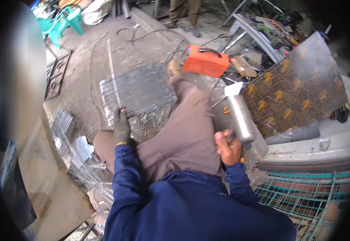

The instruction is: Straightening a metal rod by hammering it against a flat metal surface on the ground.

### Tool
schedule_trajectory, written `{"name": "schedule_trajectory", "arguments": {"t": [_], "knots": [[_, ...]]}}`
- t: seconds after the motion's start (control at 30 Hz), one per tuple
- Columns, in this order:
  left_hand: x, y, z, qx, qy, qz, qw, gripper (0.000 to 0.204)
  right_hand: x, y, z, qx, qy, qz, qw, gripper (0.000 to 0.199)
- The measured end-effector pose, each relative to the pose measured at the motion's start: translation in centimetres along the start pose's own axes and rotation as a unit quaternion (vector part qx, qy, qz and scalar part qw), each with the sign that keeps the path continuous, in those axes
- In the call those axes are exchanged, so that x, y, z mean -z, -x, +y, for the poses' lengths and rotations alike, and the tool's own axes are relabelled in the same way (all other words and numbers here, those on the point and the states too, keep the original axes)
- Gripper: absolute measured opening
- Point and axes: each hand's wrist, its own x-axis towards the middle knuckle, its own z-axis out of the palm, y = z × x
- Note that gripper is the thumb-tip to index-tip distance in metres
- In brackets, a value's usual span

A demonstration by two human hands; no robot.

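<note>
Showing a seated person's two hands from above: the right grip (228, 149), bare, is closed about the lower end of a steel cylinder (242, 120), held tilted beside the right thigh; the curled fingers are partly hidden, and a dark part at the contact is hard to make out. The left grip (122, 127), in a dark glove, reaches the near end of a pale strip (113, 76) lying across a ribbed grey panel (147, 90) on the ground; whether it pinches the strip cannot be told. The person's leg covers the panel's right side. A bystander's legs (186, 12) are cut off above, beside a cluttered worktop (257, 37). Markings: a brown sheet (291, 88) bears repeated orange motifs; small pale marks on an orange case (205, 62) are illegible.
</note>
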Motion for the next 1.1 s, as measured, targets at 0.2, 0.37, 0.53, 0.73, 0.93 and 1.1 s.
{"name": "schedule_trajectory", "arguments": {"t": [0.2,0.37,0.53,0.73,0.93,1.1], "knots": [[3.5,0.5,2.1,0.044,0.069,0.09,0.993,0.043,-4.2,-1.3,5.2,-0.059,0.043,-0.127,0.989,0.036],[8.1,-2.9,10.3,0.071,-0.046,-0.096,0.992,0.036,-4.2,-0.7,8.6,-0.135,0.133,-0.2,0.961,0.052],[16.0,-5.8,4.0,0.035,-0.204,-0.179,0.962,0.03,-5.3,-1.5,10.2,-0.142,0.097,-0.21,0.962,0.059],[21.0,-2.9,0.3,0.092,-0.237,-0.122,0.959,0.029,-6.3,-3.2,13.4,-0.248,0.145,-0.275,0.918,0.063],[12.3,-5.2,5.0,0.138,-0.328,-0.253,0.9,0.039,-5.3,-5.3,12.1,-0.406,-0.025,-0.163,0.899,0.046],[14.4,-3.9,4.7,0.188,-0.298,-0.216,0.911,0.04,-6.6,-5.0,12.7,-0.419,-0.023,-0.208,0.883,0.044]]}}
